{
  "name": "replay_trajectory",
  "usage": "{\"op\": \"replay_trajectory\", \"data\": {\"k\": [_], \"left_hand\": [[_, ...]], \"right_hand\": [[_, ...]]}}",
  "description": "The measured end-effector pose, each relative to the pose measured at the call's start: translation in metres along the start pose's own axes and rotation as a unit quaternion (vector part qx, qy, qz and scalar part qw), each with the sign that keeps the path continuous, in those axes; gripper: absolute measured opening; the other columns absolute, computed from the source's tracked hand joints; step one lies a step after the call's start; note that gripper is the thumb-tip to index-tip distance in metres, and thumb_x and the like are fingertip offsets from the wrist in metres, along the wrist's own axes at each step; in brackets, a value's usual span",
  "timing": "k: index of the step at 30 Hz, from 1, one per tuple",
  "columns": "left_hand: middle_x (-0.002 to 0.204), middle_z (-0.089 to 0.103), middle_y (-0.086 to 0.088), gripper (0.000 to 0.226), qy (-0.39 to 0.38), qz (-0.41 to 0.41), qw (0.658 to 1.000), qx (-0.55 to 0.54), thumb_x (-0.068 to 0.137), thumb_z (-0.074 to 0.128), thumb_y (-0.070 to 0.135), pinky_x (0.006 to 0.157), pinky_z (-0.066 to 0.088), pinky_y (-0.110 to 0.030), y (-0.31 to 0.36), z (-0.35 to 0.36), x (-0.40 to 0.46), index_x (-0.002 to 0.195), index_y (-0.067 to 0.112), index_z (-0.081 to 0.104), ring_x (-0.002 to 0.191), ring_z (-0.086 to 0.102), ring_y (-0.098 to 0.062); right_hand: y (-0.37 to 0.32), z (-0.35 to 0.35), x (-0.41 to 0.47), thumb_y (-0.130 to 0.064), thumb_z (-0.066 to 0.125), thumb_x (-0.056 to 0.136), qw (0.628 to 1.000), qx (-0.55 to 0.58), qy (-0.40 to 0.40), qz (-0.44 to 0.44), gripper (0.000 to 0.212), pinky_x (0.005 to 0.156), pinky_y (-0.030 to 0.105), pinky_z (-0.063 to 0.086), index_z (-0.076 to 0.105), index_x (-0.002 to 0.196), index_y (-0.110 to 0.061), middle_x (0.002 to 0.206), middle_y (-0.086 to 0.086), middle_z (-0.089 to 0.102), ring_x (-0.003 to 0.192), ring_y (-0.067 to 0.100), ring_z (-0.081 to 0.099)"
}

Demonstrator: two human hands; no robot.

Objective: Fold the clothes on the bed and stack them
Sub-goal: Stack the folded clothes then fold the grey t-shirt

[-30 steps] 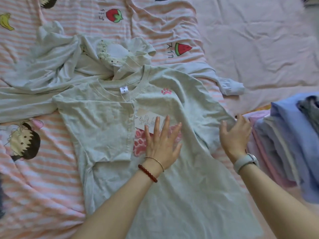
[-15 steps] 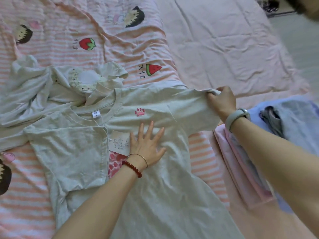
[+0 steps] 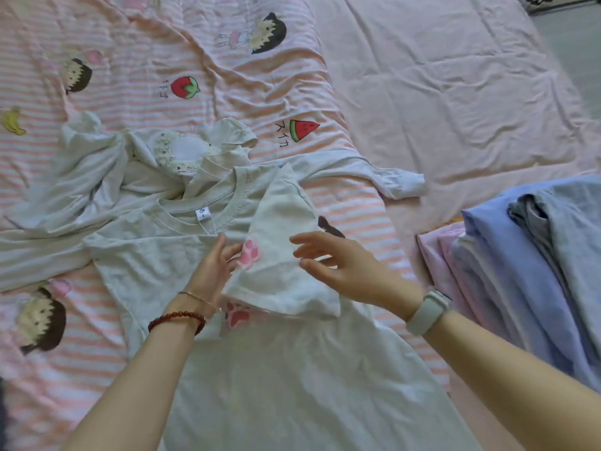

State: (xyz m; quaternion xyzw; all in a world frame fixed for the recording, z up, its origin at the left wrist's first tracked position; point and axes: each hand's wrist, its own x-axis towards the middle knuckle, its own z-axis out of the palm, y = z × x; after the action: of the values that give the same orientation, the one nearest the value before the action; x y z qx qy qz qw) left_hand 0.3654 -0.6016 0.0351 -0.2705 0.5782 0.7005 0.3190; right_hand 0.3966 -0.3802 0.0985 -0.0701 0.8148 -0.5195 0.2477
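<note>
Sleeve (image 3: 286, 255) now folded inward; stack (image 3: 527, 271) beside

Pale grey T-shirt (image 3: 292, 385) with pink paw prints lies on a pink-and-white striped sheet (image 3: 130, 60) printed with fruit.

In the frame's centre your pale grey cotton T-shirt (image 3: 276, 379) lies on the striped pink bedsheet (image 3: 136, 53), crumpled pale garments (image 3: 97, 170) at upper left, folded blue-and-pink stack (image 3: 520, 281) at right.
</note>
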Motion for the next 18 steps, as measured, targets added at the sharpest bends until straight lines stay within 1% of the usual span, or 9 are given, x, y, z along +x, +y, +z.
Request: {"op": "replay_trajectory", "data": {"k": [3,5,7,8,10,12,14,15,18], "left_hand": [[0.111,0.062,-0.009,0.048,0.026,-0.033,0.998,0.054,0.093,0.038,0.05,0.091,0.046,-0.038,-0.012,-0.003,0.001,0.112,0.012,0.06,0.106,0.057,-0.025],[0.111,0.062,-0.008,0.029,0.052,-0.005,0.988,0.146,0.088,0.056,0.045,0.091,0.045,-0.035,-0.018,0.003,0.006,0.091,0.017,0.062,0.103,0.057,-0.024],[0.101,0.057,-0.002,0.035,0.085,0.046,0.958,0.271,0.076,0.061,0.05,0.086,0.04,-0.027,-0.018,0.008,0.01,0.081,0.016,0.055,0.094,0.054,-0.017],[0.096,0.054,-0.003,0.037,0.102,0.059,0.946,0.303,0.073,0.058,0.05,0.08,0.039,-0.027,-0.018,0.012,0.012,0.083,0.014,0.054,0.089,0.052,-0.017],[0.097,0.051,-0.004,0.021,0.13,0.08,0.931,0.331,0.085,0.056,0.037,0.079,0.038,-0.028,-0.016,0.018,0.013,0.088,0.016,0.054,0.09,0.048,-0.019],[0.1,0.05,-0.003,0.015,0.166,0.105,0.915,0.353,0.094,0.049,0.024,0.081,0.037,-0.028,-0.02,0.017,0.01,0.1,0.013,0.057,0.096,0.05,-0.023],[0.094,0.054,-0.005,0.023,0.22,0.131,0.895,0.365,0.094,0.05,0.022,0.074,0.035,-0.026,-0.029,0.012,0.005,0.107,0.004,0.055,0.094,0.053,-0.027],[0.092,0.056,-0.007,0.025,0.249,0.145,0.885,0.366,0.093,0.051,0.023,0.071,0.034,-0.026,-0.032,0.01,0.001,0.108,0.003,0.055,0.092,0.053,-0.028],[0.096,0.062,-0.017,0.027,0.288,0.179,0.867,0.366,0.092,0.053,0.024,0.074,0.042,-0.034,-0.042,0.006,-0.002,0.111,0.005,0.054,0.093,0.056,-0.034]], "right_hand": [[0.041,0.016,-0.003,-0.012,0.052,0.091,0.977,-0.115,0.171,0.047,0.03,0.092,0.034,0.045,0.058,0.12,-0.011,0.111,0.004,0.063,0.104,0.018,0.056],[0.061,0.026,-0.008,-0.017,0.051,0.087,0.958,-0.196,0.202,0.052,0.034,0.089,0.041,0.044,0.059,0.12,-0.01,0.112,0.011,0.059,0.103,0.032,0.054],[0.074,0.033,-0.011,-0.026,0.054,0.085,0.95,-0.237,0.192,0.069,0.04,0.086,0.045,0.044,0.057,0.122,-0.012,0.113,0.012,0.056,0.103,0.034,0.051],[0.077,0.035,-0.011,-0.03,0.056,0.087,0.947,-0.239,0.192,0.1,0.041,0.087,0.044,0.043,0.054,0.125,-0.014,0.115,0.01,0.053,0.107,0.032,0.049],[0.081,0.035,-0.006,-0.039,0.055,0.089,0.935,-0.218,0.209,0.186,0.041,0.088,0.04,0.04,0.052,0.123,-0.015,0.117,0.006,0.051,0.111,0.028,0.046],[0.081,0.032,0.0,-0.043,0.053,0.088,0.92,-0.207,0.224,0.245,0.034,0.08,0.038,0.041,0.055,0.105,-0.013,0.106,0.005,0.056,0.105,0.028,0.05],[0.08,0.029,0.003,-0.04,0.052,0.088,0.923,-0.186,0.217,0.259,0.028,0.067,0.034,0.037,0.049,0.089,-0.012,0.092,0.005,0.057,0.093,0.029,0.055],[0.081,0.028,0.002,-0.039,0.052,0.088,0.928,-0.174,0.214,0.252,0.027,0.065,0.033,0.034,0.047,0.088,-0.012,0.09,0.004,0.056,0.089,0.029,0.054],[0.083,0.029,-0.003,-0.04,0.057,0.088,0.942,-0.143,0.221,0.21,0.031,0.067,0.033,0.035,0.047,0.1,-0.013,0.099,0.002,0.055,0.09,0.025,0.054]]}}
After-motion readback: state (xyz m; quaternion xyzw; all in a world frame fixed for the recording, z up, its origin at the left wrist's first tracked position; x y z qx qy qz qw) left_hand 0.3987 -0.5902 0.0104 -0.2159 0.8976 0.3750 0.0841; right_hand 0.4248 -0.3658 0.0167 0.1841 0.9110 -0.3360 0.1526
